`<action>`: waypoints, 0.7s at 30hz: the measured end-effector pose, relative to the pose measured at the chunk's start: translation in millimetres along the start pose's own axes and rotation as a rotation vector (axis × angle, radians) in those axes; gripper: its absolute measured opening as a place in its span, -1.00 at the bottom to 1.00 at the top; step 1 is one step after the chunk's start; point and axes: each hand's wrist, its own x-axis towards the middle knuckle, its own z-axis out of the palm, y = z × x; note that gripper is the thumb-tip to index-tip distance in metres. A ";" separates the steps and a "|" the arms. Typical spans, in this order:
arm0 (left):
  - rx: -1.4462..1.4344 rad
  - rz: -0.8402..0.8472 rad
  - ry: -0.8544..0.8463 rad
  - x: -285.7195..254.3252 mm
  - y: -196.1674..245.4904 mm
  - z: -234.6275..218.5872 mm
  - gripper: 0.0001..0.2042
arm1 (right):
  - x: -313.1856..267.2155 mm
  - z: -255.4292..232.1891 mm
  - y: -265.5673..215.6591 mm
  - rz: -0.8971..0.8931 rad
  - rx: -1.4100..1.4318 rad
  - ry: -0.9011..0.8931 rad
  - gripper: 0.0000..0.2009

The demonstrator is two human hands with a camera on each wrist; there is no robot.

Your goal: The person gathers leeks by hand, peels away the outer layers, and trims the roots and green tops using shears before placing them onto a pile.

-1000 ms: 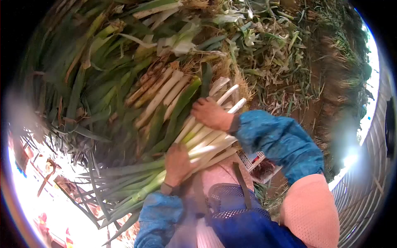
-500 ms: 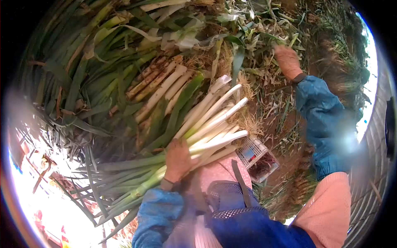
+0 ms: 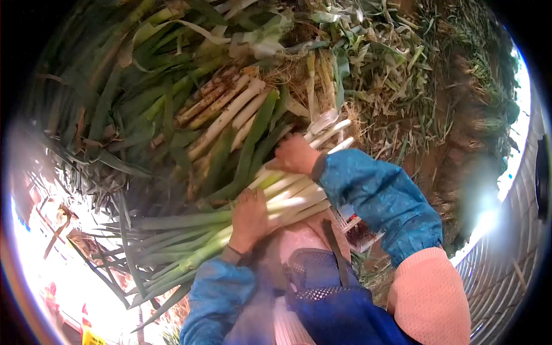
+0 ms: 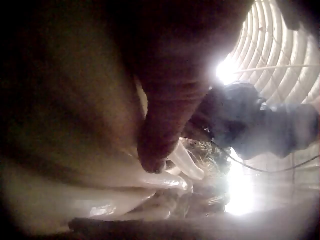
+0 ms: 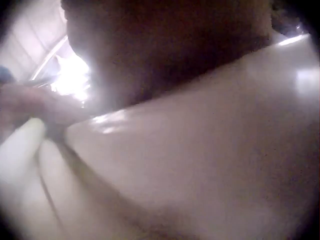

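Observation:
A bundle of long green onions with white stalks [image 3: 296, 194] lies across the lap in the head view, its green leaves [image 3: 184, 221] spreading left and its roots at the upper right. My left hand [image 3: 249, 219] grips the bundle where white turns to green. My right hand [image 3: 294, 154] lies over the upper stalks with its fingers curled over the top edge. In the left wrist view a dark thumb [image 4: 160, 135] presses along pale stalks [image 4: 165, 181]. Pale stalks [image 5: 200, 135] fill much of the right wrist view beneath the hand [image 5: 165, 45].
A large heap of onions with green leaves [image 3: 103, 109] lies at the upper left, with brownish stalks [image 3: 221, 109] beside the bundle. Stripped leaves [image 3: 379, 63] cover the ground at the upper right. A white basket [image 3: 359, 233] stands partly behind the right sleeve.
My right hand went out to the stripped leaves at the upper right and has come back onto the stalks. My left hand has stayed on the bundle.

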 end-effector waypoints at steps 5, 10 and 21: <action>-0.106 0.053 -0.012 1.5 -4.4 -10.9 -0.18 | -37.7 16.2 -22.4 0.057 -0.131 0.364 -0.43; -0.451 0.229 -0.030 58.1 -20.5 13.7 -0.25 | -50.8 7.3 -30.8 0.077 -0.102 0.242 -0.46; -0.237 0.086 -0.070 68.1 -10.6 32.5 -0.17 | -29.6 -33.9 -29.0 -0.264 -0.107 0.453 -0.61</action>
